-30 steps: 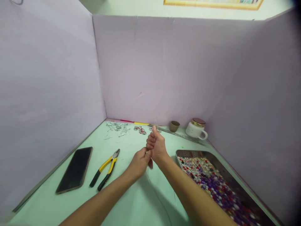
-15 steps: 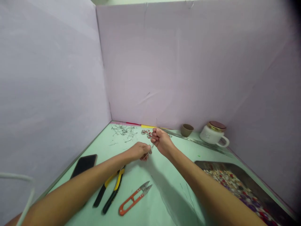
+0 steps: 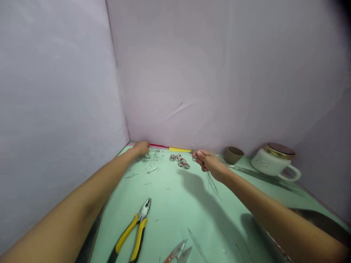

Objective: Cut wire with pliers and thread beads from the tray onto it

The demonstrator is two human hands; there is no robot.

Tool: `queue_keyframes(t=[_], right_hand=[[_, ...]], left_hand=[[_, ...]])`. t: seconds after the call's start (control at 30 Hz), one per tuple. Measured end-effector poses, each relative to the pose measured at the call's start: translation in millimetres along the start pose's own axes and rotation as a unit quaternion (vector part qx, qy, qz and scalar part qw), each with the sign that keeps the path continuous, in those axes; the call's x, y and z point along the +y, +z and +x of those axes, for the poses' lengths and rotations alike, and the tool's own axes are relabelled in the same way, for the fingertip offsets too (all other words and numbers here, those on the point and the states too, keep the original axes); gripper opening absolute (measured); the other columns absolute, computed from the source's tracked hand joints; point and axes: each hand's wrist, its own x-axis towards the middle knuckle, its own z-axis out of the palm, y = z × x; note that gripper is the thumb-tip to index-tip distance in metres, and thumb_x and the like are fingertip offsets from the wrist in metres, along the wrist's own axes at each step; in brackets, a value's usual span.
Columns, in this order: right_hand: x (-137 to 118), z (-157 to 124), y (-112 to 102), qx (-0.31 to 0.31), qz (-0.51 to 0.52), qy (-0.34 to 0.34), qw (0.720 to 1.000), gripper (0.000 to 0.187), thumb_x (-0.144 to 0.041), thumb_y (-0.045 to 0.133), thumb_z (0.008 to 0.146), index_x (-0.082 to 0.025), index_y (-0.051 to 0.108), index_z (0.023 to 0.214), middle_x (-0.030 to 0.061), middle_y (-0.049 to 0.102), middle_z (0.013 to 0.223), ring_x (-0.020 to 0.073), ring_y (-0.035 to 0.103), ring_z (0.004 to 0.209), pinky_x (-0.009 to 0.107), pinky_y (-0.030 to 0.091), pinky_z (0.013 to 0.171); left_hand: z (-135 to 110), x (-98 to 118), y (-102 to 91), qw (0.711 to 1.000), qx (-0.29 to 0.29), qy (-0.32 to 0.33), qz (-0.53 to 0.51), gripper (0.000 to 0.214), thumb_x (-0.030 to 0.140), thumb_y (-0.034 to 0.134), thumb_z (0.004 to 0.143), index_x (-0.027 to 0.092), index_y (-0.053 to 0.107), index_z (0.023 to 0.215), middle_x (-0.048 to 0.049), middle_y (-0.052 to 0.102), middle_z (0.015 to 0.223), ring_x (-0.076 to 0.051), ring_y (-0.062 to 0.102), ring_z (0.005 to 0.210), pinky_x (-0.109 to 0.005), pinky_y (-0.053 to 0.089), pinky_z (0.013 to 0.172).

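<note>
At the far left corner of the table, my left hand [image 3: 142,147] reaches down to a loose pile of short wire pieces [image 3: 152,156]. Its fingers are curled, and what they hold, if anything, is hidden. My right hand [image 3: 206,160] is closed around a bunch of thin wires [image 3: 211,181], held above the table at the back centre. Wire ends hang below the fist and a few fine ends stick up over it. Between the two hands lie several small wire-and-bead pieces [image 3: 180,161] with red and clear beads.
Yellow-handled pliers [image 3: 139,223] and orange thread snips [image 3: 178,252] lie in front. Long wires [image 3: 257,175] run along the back right, near a brown cup [image 3: 233,155] and a white lidded mug [image 3: 270,160]. A metal tray [image 3: 315,219] sits partly under my right forearm.
My hands have parted: the left has moved away to the wire pile at the far left, the right slightly right with the wires. The view has shifted, bringing the pliers' jaws into sight.
</note>
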Motion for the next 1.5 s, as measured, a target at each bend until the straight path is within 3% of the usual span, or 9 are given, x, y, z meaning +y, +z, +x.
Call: queue_keyframes(t=[0.13,0.27,0.43,0.63,0.9,1.03,1.2,1.37,1.5], right_hand=[[2.3,12.7,4.6,-0.004,-0.177,-0.039,0.983,0.023,-0.029,0.038,0.076,-0.017,0.056,0.071,-0.0045,0.036,0.049,0.0069,0.028,0.041,0.019,0.023,0.040],[-0.9,36.1,14.4,-0.028,-0.355,-0.110,0.928,0.027,-0.027,0.036,0.077,-0.018,0.061,0.076,-0.0008,0.047,0.053,0.0107,0.041,0.050,0.022,0.031,0.050],[-6.8,53.3,26.1,-0.048,-0.402,-0.125,0.906,0.019,-0.020,0.044,0.072,-0.019,0.063,0.073,0.0016,0.059,0.064,0.0131,0.048,0.059,0.022,0.032,0.055],[1.7,21.2,30.2,-0.040,-0.448,-0.106,0.887,0.012,-0.018,0.050,0.067,-0.020,0.061,0.063,0.0023,0.062,0.068,0.0150,0.051,0.061,0.022,0.030,0.052],[-4.4,-21.3,-26.6,0.040,-0.469,-0.099,0.877,0.013,-0.018,0.049,0.068,-0.021,0.061,0.066,0.0043,0.063,0.073,0.0183,0.052,0.065,0.025,0.028,0.053],[-7.6,-35.3,-79.3,0.109,-0.466,-0.090,0.873,0.020,-0.024,0.042,0.075,-0.020,0.061,0.070,0.0045,0.062,0.070,0.0166,0.051,0.062,0.025,0.029,0.053],[-1.1,-50.1,-149.8,0.190,-0.452,-0.052,0.870,0.028,-0.028,0.037,0.078,-0.018,0.063,0.074,0.0053,0.061,0.067,0.0153,0.050,0.059,0.024,0.029,0.053],[8.7,-64.7,-206.4,0.246,-0.452,-0.022,0.857,0.029,-0.029,0.037,0.077,-0.018,0.064,0.074,0.0063,0.062,0.074,0.0170,0.053,0.065,0.024,0.031,0.053],[10.2,-75.7,-244.1,0.309,-0.456,0.002,0.835,0.032,-0.035,0.038,0.077,-0.017,0.064,0.077,0.0077,0.063,0.075,0.0183,0.055,0.066,0.024,0.031,0.051]], left_hand=[[12.0,-9.0,0.5,0.997,-0.061,-0.005,0.051,0.030,0.029,0.046,0.081,0.016,0.049,0.107,-0.0075,0.052,0.108,-0.018,0.053,0.091,-0.037,0.045,0.076],[12.9,-15.2,-2.2,0.994,-0.073,0.001,0.084,0.029,0.029,0.046,0.081,0.016,0.049,0.107,-0.0074,0.051,0.109,-0.018,0.053,0.091,-0.038,0.045,0.076],[11.5,-16.8,-2.6,0.993,-0.074,0.023,0.093,0.030,0.029,0.046,0.081,0.016,0.049,0.108,-0.0077,0.051,0.109,-0.018,0.053,0.092,-0.038,0.045,0.076],[9.7,-5.9,-3.8,0.992,-0.075,0.025,0.099,0.030,0.029,0.047,0.080,0.015,0.049,0.107,-0.0074,0.052,0.107,-0.018,0.053,0.091,-0.038,0.045,0.075],[-1.8,27.2,-26.7,0.991,0.074,0.015,0.108,0.031,0.029,0.044,0.081,0.013,0.049,0.107,-0.0099,0.049,0.113,-0.023,0.048,0.101,-0.045,0.039,0.083],[-5.0,75.8,-35.5,0.991,0.106,0.061,0.057,0.031,0.021,0.041,0.079,0.010,0.055,0.104,-0.0132,0.054,0.111,-0.029,0.046,0.105,-0.042,0.035,0.087],[-14.4,187.9,-12.3,0.978,0.050,0.203,-0.017,0.033,0.022,0.042,0.076,0.019,0.055,0.106,-0.0030,0.062,0.102,-0.016,0.056,0.090,-0.022,0.041,0.077],[-14.3,297.8,25.8,0.959,0.000,0.279,-0.058,0.047,0.021,0.052,0.072,0.026,0.045,0.118,-0.0022,0.059,0.107,-0.019,0.054,0.094,-0.025,0.040,0.078],[-2.3,335.9,46.7,0.965,-0.023,0.253,-0.061,0.036,0.027,0.052,0.076,0.019,0.048,0.111,-0.0073,0.055,0.108,-0.021,0.053,0.093,-0.037,0.043,0.078]])
